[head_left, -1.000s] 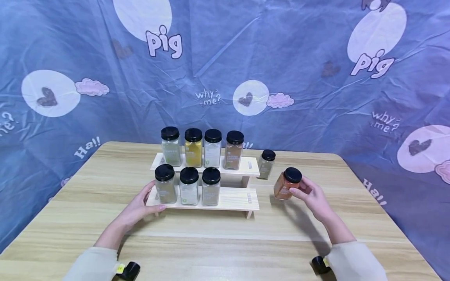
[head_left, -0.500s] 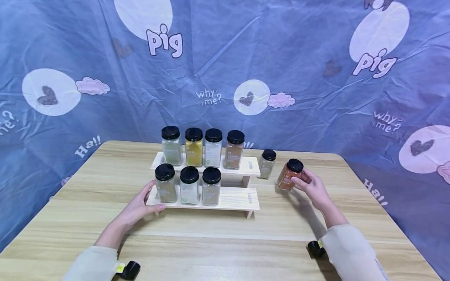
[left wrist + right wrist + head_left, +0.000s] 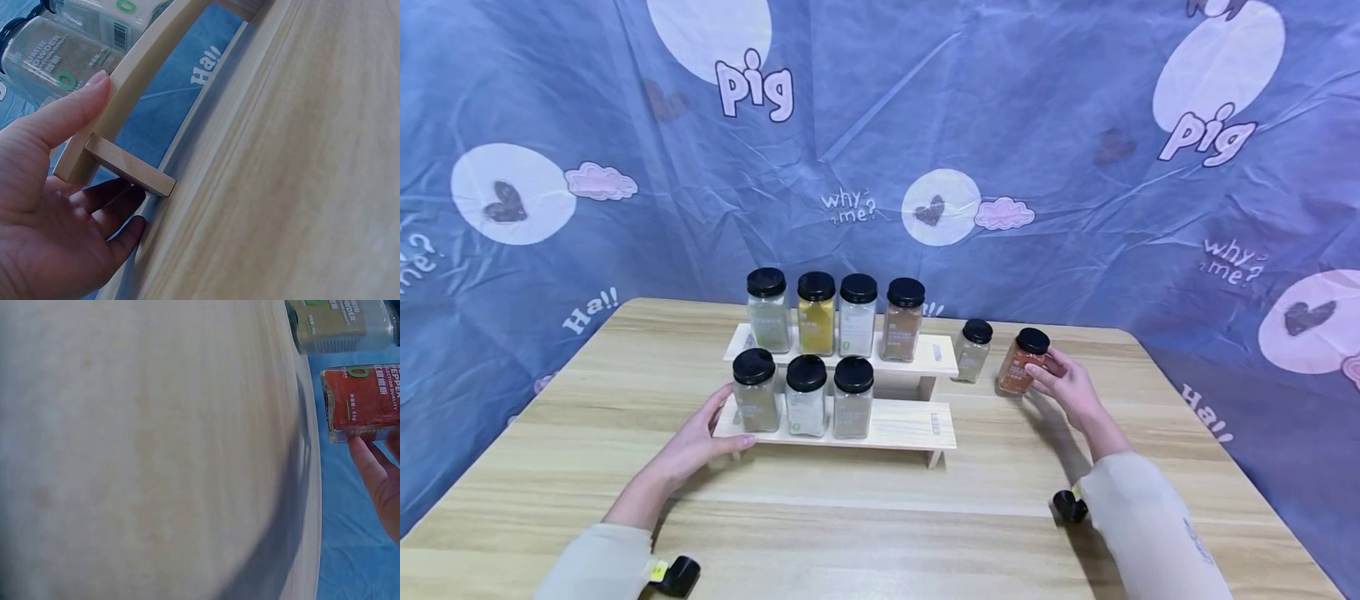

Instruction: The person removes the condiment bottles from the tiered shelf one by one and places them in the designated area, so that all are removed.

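In the head view my right hand (image 3: pixel 1067 388) holds a black-lidded glass spice jar (image 3: pixel 1017 367) of red powder by its right side. The right wrist view has the red jar (image 3: pixel 362 400) with its base slightly off the tabletop. My left hand (image 3: pixel 696 437) grips the left end of the lower shelf of a two-tier wooden spice rack (image 3: pixel 910 425). In the left wrist view the thumb lies over the shelf edge (image 3: pixel 134 75), fingers below near a short leg (image 3: pixel 131 164). A greenish-grey jar (image 3: pixel 972 354) stands just left of the red one.
Three jars stand on the lower shelf, the middle one (image 3: pixel 806 400) pale. Several more, including a yellow one (image 3: pixel 816 321), line the upper shelf. Both shelves have bare wood at their right ends. The wooden table (image 3: pixel 880 533) reaches back to a blue printed cloth (image 3: pixel 865 125).
My right hand has carried the red jar back and slightly right, bringing it beside the greenish-grey jar and more upright. The left hand keeps its place on the rack.
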A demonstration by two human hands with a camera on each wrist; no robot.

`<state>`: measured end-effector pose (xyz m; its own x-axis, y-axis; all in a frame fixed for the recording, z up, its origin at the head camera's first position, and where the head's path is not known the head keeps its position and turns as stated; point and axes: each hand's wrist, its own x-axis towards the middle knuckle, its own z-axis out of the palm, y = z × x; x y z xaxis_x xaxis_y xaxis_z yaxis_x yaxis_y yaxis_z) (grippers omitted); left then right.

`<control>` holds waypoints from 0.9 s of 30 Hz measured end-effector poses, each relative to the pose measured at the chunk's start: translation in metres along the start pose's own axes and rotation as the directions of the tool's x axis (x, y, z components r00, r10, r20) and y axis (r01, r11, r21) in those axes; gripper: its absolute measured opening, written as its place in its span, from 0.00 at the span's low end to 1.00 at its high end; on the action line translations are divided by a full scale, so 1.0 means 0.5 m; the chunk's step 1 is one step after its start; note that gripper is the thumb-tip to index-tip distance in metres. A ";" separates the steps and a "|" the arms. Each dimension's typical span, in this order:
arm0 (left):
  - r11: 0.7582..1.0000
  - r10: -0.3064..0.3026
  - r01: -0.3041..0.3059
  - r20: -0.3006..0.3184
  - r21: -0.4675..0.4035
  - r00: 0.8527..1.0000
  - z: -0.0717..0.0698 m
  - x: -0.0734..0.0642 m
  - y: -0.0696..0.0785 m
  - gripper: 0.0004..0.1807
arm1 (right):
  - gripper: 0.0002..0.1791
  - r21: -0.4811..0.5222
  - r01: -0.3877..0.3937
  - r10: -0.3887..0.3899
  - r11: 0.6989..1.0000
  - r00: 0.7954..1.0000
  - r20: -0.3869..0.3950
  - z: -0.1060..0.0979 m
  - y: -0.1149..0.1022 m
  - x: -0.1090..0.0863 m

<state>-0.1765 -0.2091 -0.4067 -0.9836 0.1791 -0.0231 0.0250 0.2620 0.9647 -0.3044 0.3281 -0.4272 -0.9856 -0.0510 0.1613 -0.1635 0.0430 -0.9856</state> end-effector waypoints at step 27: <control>1.000 -0.013 0.013 -0.005 -0.013 1.000 0.001 0.001 -0.001 0.52 | 0.53 -0.029 -0.138 0.140 0.990 0.987 0.084 0.010 -0.021 0.012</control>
<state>-0.1770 -0.2087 -0.4071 -0.9847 0.1708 -0.0348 0.0096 0.2524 0.9676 -0.3084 0.3225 -0.4162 -0.9916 -0.1279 0.0169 -0.0271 0.0786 -0.9965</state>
